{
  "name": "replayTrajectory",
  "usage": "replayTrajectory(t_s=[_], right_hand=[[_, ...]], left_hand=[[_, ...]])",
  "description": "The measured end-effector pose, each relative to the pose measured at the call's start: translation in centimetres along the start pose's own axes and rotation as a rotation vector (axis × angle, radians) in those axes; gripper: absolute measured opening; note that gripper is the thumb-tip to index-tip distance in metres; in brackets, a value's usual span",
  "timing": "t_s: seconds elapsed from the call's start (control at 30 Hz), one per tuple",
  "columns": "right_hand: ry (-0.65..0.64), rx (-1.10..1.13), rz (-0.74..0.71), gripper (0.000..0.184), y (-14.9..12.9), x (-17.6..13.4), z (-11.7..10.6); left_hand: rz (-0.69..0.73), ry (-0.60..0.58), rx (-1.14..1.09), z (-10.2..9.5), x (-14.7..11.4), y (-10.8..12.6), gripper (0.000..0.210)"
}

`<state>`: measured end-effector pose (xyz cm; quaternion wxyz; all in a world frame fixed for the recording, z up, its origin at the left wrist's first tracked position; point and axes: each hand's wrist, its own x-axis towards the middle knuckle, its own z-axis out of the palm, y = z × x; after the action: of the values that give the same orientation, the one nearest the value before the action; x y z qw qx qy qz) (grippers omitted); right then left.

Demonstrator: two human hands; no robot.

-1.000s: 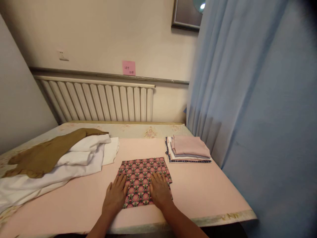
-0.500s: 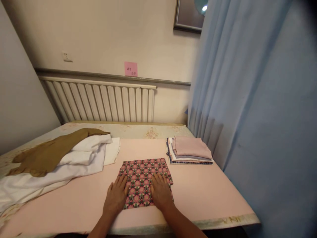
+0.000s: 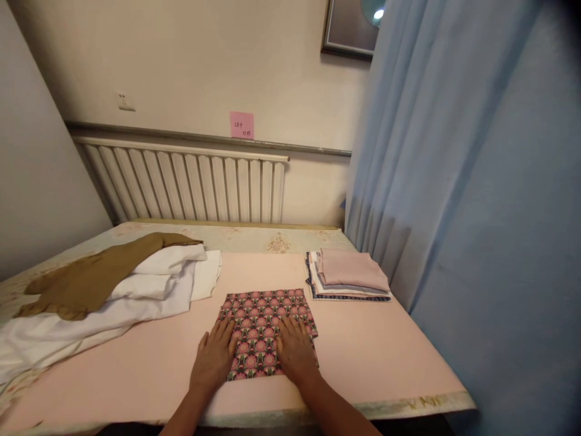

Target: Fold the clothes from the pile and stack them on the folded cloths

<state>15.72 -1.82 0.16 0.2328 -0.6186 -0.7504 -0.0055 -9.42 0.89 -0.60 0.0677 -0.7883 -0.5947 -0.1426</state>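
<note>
A patterned garment (image 3: 256, 333), dark with pink flowers, lies folded into a flat, roughly square shape on the pink cloth (image 3: 363, 363) in front of me. Its exact kind is hard to make out in this fold. My left hand (image 3: 213, 351) rests flat on its left edge, fingers stretched out. On its right side lies my right hand (image 3: 296, 348), palm down with the fingers extended. Small layered edges show along the garment's right side, partly covered by that hand.
To the right sits a stack of folded clothes (image 3: 351, 269), pink on top. Loose white clothes (image 3: 149, 290) and a brown garment (image 3: 95, 275) are heaped at the left. A radiator (image 3: 190, 184) stands behind the table, and a blue curtain (image 3: 431, 181) hangs along the right.
Both hands stay in place on the patterned garment. Only the camera view has shifted very slightly.
</note>
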Motion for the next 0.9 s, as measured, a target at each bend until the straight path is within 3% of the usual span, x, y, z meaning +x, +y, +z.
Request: replayTrajectory(t_s=[0.9], right_hand=[[0.014,0.003,-0.010,0.044,0.10,0.05,0.16]], left_hand=[[-0.067,-0.021,0.007,0.10,0.20,0.18,0.052]])
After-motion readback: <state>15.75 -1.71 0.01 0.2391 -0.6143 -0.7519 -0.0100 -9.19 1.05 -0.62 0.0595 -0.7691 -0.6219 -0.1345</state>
